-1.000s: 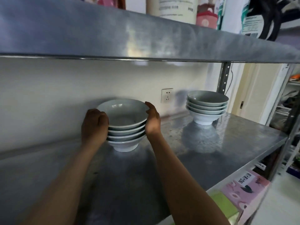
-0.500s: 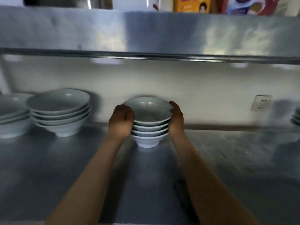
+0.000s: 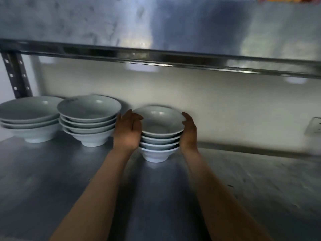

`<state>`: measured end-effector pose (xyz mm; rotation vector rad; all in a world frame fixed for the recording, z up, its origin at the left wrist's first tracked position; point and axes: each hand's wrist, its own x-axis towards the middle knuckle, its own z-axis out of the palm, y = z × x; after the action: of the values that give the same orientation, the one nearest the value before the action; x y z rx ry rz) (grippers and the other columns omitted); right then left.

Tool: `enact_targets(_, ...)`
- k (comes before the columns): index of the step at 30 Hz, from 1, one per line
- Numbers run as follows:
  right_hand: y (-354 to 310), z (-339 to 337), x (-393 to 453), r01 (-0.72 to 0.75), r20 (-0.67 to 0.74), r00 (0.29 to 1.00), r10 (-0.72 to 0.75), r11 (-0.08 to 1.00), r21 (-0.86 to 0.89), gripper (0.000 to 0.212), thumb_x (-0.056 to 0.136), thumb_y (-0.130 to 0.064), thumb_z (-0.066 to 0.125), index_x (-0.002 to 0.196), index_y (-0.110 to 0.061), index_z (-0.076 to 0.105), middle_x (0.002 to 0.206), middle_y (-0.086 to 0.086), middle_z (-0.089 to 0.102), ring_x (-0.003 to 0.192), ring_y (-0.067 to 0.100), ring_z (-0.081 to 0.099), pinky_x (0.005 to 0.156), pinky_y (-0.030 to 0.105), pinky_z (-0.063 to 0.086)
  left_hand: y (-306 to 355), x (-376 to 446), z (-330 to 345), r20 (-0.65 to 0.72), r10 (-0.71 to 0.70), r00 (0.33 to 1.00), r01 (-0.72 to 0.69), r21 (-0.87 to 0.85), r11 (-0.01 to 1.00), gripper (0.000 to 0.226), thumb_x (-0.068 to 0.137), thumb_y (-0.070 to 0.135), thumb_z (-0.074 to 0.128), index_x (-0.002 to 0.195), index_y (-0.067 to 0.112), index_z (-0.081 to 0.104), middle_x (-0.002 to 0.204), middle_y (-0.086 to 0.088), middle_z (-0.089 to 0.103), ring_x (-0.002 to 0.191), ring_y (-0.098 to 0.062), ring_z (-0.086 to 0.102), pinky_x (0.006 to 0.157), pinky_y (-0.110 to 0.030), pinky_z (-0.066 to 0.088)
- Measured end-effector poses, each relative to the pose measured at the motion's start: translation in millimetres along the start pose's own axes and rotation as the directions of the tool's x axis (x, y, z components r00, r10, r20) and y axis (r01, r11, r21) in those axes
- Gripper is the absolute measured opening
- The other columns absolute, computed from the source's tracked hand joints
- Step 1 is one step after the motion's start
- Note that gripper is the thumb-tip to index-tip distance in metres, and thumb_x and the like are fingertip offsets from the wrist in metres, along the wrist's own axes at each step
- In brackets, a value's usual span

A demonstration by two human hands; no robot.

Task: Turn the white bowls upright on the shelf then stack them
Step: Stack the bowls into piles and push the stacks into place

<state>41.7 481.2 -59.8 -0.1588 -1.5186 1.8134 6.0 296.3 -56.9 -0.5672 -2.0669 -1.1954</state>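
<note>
The stack of four white ceramic bowls (image 3: 160, 136) stands upright on the grey metal shelf (image 3: 52, 180), near the pale back wall (image 3: 225, 105). The person holds it from both sides. The left hand (image 3: 127, 132) lies against the left side of the stack with its fingers nearly straight and the thumb over the rim of the top bowl. The right hand (image 3: 189, 131) cups the right side, its fingers curled at the rim. Just to the left stands a second stack of white bowls (image 3: 89, 119), close beside the left hand, and further left a third stack of white bowls (image 3: 29, 117). A white wall socket (image 3: 315, 126) is at the far right.
</note>
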Motion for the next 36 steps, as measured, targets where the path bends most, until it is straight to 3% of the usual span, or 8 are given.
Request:
enact_targets(4, 3.6, 13.4, 3.0, -0.016, 0.008, 1.000, 0.015, 0.999, 0.042, 0.042, 0.074, -0.025, 0.044, 0.109, -0.029, 0.065, 0.118, 0.003, 0.066, 0.115, 0.024, 0.059, 0.102, 0.038, 0.045, -13.7, 10.0, -2.5, 0.003, 0.012, 1.000, -0.012, 0.064, 0.998, 0.067, 0.084, 0.037, 0.022, 0.125, 0.004, 0.064, 0.137, -0.016, 0.056, 0.139, -0.026, 0.039, 0.120, -0.029, 0.002)
enact_targets(12, 19.3, 36.3, 14.8, 0.027, 0.026, 0.999, -0.027, 1.000, 0.011, 0.052, 0.077, -0.026, 0.043, 0.125, -0.016, 0.061, 0.126, 0.005, 0.063, 0.119, 0.022, 0.056, 0.107, 0.041, 0.042, -26.4, 36.1, -23.9, 0.239, 0.078, 0.968, -0.198, 0.535, 0.822, 0.089, 0.078, 0.044, -0.003, 0.145, 0.004, 0.039, 0.155, -0.007, 0.034, 0.150, -0.019, 0.009, 0.120, -0.035, -0.011)
enact_targets(16, 26.7, 37.7, 22.0, 0.038, 0.035, 0.999, -0.038, 0.999, 0.013, 0.046, 0.086, -0.020, 0.042, 0.129, -0.013, 0.058, 0.126, 0.003, 0.061, 0.116, 0.016, 0.056, 0.101, 0.028, 0.044, -28.1, 43.2, -21.7, 0.292, -0.038, 0.956, -0.158, 0.618, 0.770, 0.078, 0.082, 0.036, 0.005, 0.148, 0.004, 0.033, 0.158, -0.007, 0.028, 0.150, -0.019, 0.008, 0.120, -0.037, -0.007)
enact_targets(20, 29.7, 32.6, 24.3, 0.099, 0.046, 0.994, -0.096, 0.992, -0.081, 0.039, 0.097, -0.006, 0.040, 0.132, -0.011, 0.057, 0.122, -0.004, 0.060, 0.108, 0.004, 0.053, 0.085, 0.005, 0.040, -35.4, 49.3, -23.7, 0.375, -0.066, 0.924, -0.226, 0.679, 0.698, 0.097, 0.071, 0.041, -0.013, 0.149, 0.000, 0.027, 0.159, -0.013, 0.024, 0.149, -0.026, 0.008, 0.120, -0.041, -0.002)
enact_targets(27, 7.3, 15.5, 23.7, 0.096, 0.250, 0.968, 0.011, 0.906, -0.412, 0.044, 0.101, -0.021, 0.038, 0.145, -0.023, 0.041, 0.141, -0.001, 0.050, 0.131, 0.019, 0.045, 0.104, 0.022, 0.030, -23.6, 45.6, -28.4, 0.452, -0.103, 0.886, -0.307, 0.740, 0.599, 0.078, 0.083, 0.031, -0.005, 0.141, 0.004, 0.041, 0.158, -0.014, 0.022, 0.149, -0.032, 0.002, 0.119, -0.049, 0.003)
enact_targets(32, -35.2, 2.0, 21.8, 0.027, 0.348, 0.910, 0.226, 0.805, -0.593, 0.051, 0.106, -0.026, 0.025, 0.151, -0.003, 0.020, 0.160, 0.013, 0.017, 0.148, 0.021, 0.015, 0.114, 0.023, 0.010, -6.0, 37.1, -37.0, 0.327, -0.096, 0.940, -0.161, 0.675, 0.721, 0.078, 0.089, 0.039, -0.003, 0.147, 0.001, 0.033, 0.158, -0.016, 0.026, 0.149, -0.030, 0.012, 0.117, -0.045, 0.010)
enact_targets(34, -51.9, -7.8, 17.7, 0.026, 0.310, 0.930, 0.198, 0.805, -0.593, 0.048, 0.105, -0.014, 0.021, 0.150, 0.002, 0.017, 0.160, 0.018, 0.014, 0.148, 0.027, 0.013, 0.116, 0.026, 0.008, 8.0, 26.8, -32.4, 0.304, -0.048, 0.952, -0.156, 0.611, 0.776, 0.067, 0.097, 0.037, 0.008, 0.148, 0.000, 0.030, 0.158, -0.017, 0.023, 0.149, -0.029, 0.011, 0.119, -0.042, 0.009)
enact_targets(36, -64.3, -24.4, 12.1, 0.115, 0.365, 0.913, 0.183, 0.743, -0.660, 0.050, 0.106, -0.025, 0.023, 0.151, -0.003, 0.020, 0.160, 0.014, 0.016, 0.148, 0.026, 0.015, 0.118, 0.032, 0.011, 30.4, 17.7, -21.9, 0.308, 0.036, 0.951, -0.204, 0.534, 0.821, 0.067, 0.096, 0.037, 0.015, 0.148, -0.002, 0.028, 0.160, -0.017, 0.017, 0.149, -0.030, 0.010, 0.120, -0.038, 0.007)
